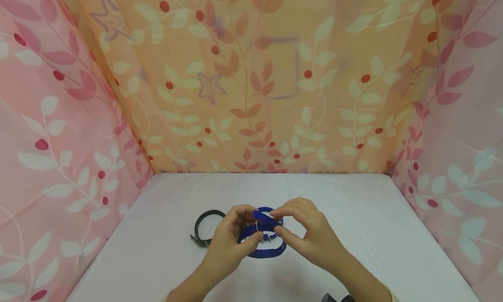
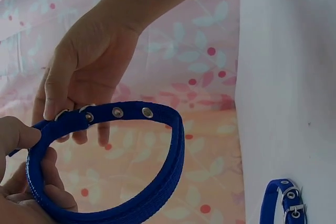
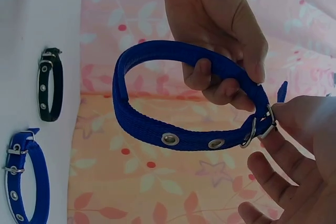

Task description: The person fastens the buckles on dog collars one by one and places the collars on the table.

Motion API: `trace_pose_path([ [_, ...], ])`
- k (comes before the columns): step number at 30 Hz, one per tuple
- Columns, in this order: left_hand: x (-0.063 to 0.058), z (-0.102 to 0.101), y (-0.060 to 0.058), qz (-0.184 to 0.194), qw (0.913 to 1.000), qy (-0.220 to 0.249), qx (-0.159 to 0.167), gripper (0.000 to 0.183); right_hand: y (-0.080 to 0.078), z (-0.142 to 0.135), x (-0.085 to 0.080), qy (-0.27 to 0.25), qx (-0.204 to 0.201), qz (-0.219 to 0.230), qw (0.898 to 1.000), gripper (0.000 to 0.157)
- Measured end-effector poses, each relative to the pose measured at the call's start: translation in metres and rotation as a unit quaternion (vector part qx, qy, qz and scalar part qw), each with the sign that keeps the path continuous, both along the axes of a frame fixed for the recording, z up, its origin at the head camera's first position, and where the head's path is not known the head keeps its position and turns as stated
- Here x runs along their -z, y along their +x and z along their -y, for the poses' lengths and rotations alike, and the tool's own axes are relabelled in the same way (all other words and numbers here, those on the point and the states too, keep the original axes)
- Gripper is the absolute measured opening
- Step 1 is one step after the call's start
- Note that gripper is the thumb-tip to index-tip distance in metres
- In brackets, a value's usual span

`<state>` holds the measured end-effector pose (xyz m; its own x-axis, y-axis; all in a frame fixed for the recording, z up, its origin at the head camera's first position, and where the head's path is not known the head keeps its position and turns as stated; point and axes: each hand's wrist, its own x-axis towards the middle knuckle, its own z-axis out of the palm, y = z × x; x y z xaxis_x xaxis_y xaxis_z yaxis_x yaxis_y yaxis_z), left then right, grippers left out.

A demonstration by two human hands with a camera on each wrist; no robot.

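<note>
Both hands hold a blue collar (image 3: 142,124) up off the table, bent into a loop, with metal-rimmed holes along its strap. My left hand (image 1: 228,241) grips the band, its thumb pressing one side and fingers curled behind, as the left wrist view shows. My right hand (image 1: 314,230) pinches the collar at its metal buckle (image 3: 268,121) and ring. The strap's tip (image 3: 282,92) pokes out past the buckle. In the right wrist view the other fingers of the right hand are loosely bent below the buckle.
A second blue collar (image 3: 42,182), buckled into a loop, lies on the white table (image 1: 165,214) beyond the hands. Left of it rests a black collar (image 1: 198,228). Floral cloth walls (image 1: 251,75) stand at the back and sides. A dark object (image 1: 329,298) shows at the bottom edge.
</note>
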<state>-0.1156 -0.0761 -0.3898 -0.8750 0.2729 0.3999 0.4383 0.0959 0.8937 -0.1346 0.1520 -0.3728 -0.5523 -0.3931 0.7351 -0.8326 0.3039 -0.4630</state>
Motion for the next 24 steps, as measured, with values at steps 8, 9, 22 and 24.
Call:
trace_pose_path([
  [8, -0.003, 0.001, 0.001, 0.042, 0.999, 0.005, -0.011, 0.036, -0.002, 0.001, 0.001, -0.007, -0.009, -0.025, 1.0, 0.041],
  [9, -0.003, 0.001, 0.001, 0.039, 0.9992, 0.003, -0.009, 0.033, -0.002, 0.001, 0.001, -0.01, -0.013, -0.031, 0.999, 0.042],
  [22, 0.007, -0.002, -0.002, -0.089, 0.9957, 0.016, -0.02, 0.021, -0.005, 0.001, 0.002, -0.021, -0.019, -0.067, 0.997, 0.045],
  [24, 0.008, -0.003, -0.001, -0.102, 0.9942, 0.015, -0.032, 0.021, -0.005, 0.001, 0.002, -0.024, -0.018, -0.073, 0.997, 0.044],
])
